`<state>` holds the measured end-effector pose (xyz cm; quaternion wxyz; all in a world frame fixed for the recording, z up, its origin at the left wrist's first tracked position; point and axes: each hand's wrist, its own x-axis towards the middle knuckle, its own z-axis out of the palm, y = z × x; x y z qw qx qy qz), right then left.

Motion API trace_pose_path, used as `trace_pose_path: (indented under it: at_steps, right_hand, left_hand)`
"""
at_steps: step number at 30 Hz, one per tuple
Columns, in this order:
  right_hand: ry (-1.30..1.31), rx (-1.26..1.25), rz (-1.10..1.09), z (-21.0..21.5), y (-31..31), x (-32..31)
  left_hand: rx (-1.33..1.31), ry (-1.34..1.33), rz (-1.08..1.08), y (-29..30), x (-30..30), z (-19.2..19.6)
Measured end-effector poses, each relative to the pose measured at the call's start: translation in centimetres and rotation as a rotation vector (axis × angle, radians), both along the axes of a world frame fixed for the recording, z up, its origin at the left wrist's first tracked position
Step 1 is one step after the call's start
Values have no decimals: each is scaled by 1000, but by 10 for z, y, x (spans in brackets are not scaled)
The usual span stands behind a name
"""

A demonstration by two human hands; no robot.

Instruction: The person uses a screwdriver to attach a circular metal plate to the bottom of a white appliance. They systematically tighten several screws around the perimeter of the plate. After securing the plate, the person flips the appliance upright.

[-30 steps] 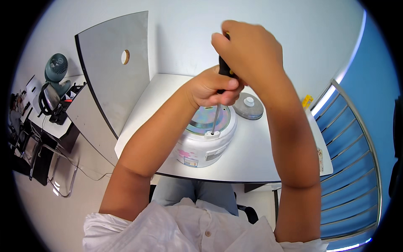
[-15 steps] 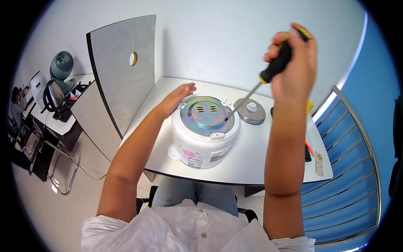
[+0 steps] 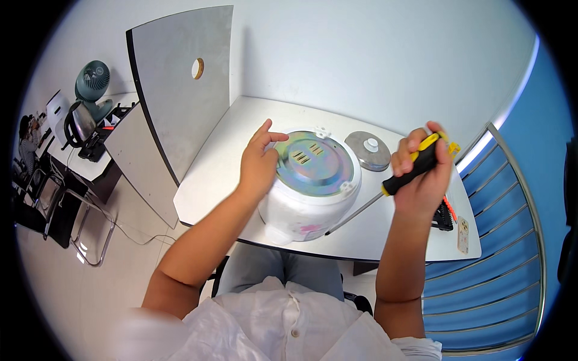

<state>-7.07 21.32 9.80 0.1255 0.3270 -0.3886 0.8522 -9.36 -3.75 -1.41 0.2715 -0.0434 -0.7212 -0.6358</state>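
A white rice cooker [image 3: 289,210] with a pink flower decal stands upside down on the table. Its round metal base plate [image 3: 316,174] faces up, with several slots near the middle. My left hand [image 3: 259,162] rests at the left edge of the cooker, fingers partly stretched out over the rim. In my right hand [image 3: 424,174], to the right of the cooker, is a black and yellow screwdriver [image 3: 415,171], gripped by its handle. Its long shaft points down and left, with the tip in front of the cooker's lower right side, apart from the base plate.
A round metal lid [image 3: 367,157] with a white knob lies behind the cooker on the white table [image 3: 208,180]. A phone [image 3: 463,234] and a black tool holder [image 3: 442,218] are at the right. A grey partition [image 3: 180,84] stands left; a metal railing [image 3: 518,180] runs along the right.
The cooker has turned counterclockwise, its flower decal shifting right. My right hand has come down with the screwdriver, whose tip has left the base plate. My left hand has moved nearer along the rim.
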Motion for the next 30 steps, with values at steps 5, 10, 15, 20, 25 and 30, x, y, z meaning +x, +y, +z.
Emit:
trace_pose_path:
  at_steps: [5, 10, 15, 20, 25, 30]
  right_hand:
    - [243, -43, 27, 52, -1, 12]
    - [254, -25, 96, 74, -27, 9]
    - [278, 190, 34, 68, -47, 0]
    - [327, 186, -21, 64, -53, -2]
    - [312, 187, 33, 55, -59, -4]
    - [366, 236, 226, 56, -60, -12]
  left_hand:
    - [67, -99, 9, 52, 63, 8]
    - [8, 359, -115, 28, 81, 29]
    - [-709, 268, -409, -14, 40, 23]
    - [-814, 284, -454, -7, 39, 9]
    - [-780, 242, -440, -4, 42, 13]
    - [-801, 250, -393, -3, 45, 10]
